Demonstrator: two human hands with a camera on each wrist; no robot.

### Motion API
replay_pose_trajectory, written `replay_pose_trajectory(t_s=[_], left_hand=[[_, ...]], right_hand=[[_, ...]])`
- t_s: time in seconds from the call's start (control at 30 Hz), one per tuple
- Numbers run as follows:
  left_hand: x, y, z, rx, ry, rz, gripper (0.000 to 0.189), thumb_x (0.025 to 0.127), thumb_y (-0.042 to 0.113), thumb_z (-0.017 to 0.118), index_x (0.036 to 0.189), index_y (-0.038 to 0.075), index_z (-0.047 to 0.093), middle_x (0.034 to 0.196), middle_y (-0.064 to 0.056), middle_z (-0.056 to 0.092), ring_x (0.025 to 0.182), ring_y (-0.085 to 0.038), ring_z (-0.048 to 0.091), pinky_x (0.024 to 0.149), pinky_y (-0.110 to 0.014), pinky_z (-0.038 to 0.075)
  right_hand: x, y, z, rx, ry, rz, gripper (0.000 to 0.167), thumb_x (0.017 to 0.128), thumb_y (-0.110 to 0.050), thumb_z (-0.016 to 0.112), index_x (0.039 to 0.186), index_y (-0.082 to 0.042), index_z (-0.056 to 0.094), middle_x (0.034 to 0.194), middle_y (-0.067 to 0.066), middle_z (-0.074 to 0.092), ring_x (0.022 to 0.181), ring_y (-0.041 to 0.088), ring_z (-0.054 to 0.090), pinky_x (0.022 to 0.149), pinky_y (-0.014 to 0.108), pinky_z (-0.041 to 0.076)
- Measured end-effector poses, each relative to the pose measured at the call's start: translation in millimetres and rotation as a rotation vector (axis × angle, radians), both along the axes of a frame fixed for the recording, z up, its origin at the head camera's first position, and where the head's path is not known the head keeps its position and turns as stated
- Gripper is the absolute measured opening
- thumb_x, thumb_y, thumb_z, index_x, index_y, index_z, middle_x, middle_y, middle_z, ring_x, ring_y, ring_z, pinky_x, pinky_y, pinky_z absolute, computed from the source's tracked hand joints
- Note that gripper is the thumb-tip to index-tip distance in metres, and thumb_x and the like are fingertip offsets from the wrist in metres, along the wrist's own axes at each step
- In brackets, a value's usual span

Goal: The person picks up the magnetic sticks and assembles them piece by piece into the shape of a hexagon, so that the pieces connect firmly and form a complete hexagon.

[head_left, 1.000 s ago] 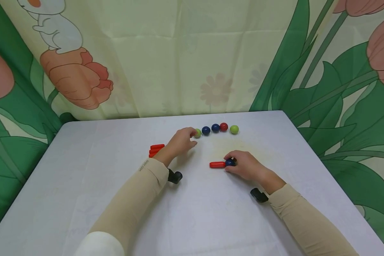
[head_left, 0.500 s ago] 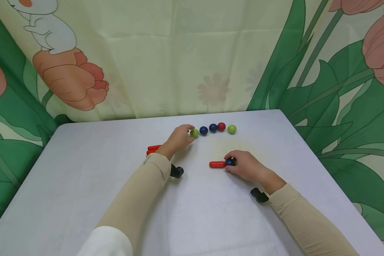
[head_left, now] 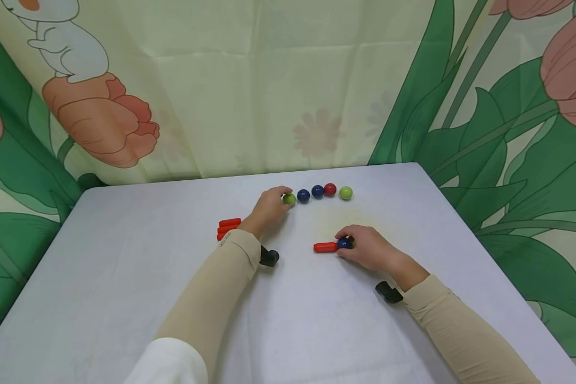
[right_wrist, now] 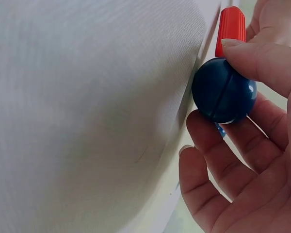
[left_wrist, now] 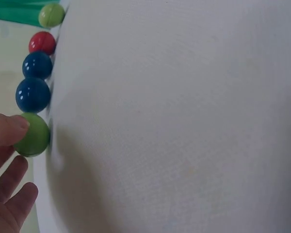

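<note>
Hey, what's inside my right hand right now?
Your right hand holds a blue ball, with a ridged red stick meeting it end-on. Your thumb partly covers where they meet, so whether the stick goes into the ball can't be seen.

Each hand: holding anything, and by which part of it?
Right hand: blue ball beside the red stick, gripped by its sides. Left hand: leftmost green ball, pinched by its sides.

Behind the white table (head_left: 101,277) hangs a tulip-printed curtain (head_left: 221,106) showing perhaps a rabbit (head_left: 79,52).
</note>
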State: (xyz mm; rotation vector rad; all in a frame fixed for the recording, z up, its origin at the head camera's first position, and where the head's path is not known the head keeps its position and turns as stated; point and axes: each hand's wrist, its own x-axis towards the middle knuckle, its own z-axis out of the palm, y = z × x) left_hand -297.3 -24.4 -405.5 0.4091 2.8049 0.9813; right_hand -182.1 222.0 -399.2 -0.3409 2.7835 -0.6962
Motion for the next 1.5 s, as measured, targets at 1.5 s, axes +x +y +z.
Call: replay_pose_trajectory(t_s=[1.5], left_hand=[[38.5, -2.9, 1.1, -0.083, -0.123, -0.178, 0.043, 0.094, 0.008, 0.067, 0.136, 0.008, 0.06, 0.128, -0.01, 0.059, 0.112, -0.025, 0.051, 0.1, -0.035, 0.044]], right_hand=[[-5.4, -19, 1.7, 0.046, 0.0, 0.068, 0.028, 0.091, -0.015, 0.072, 0.118, -0.007, 0.069, 0.112, 0.009, 0.065, 0.104, 0.03, 0.054, 0.097, 0.048, 0.047]])
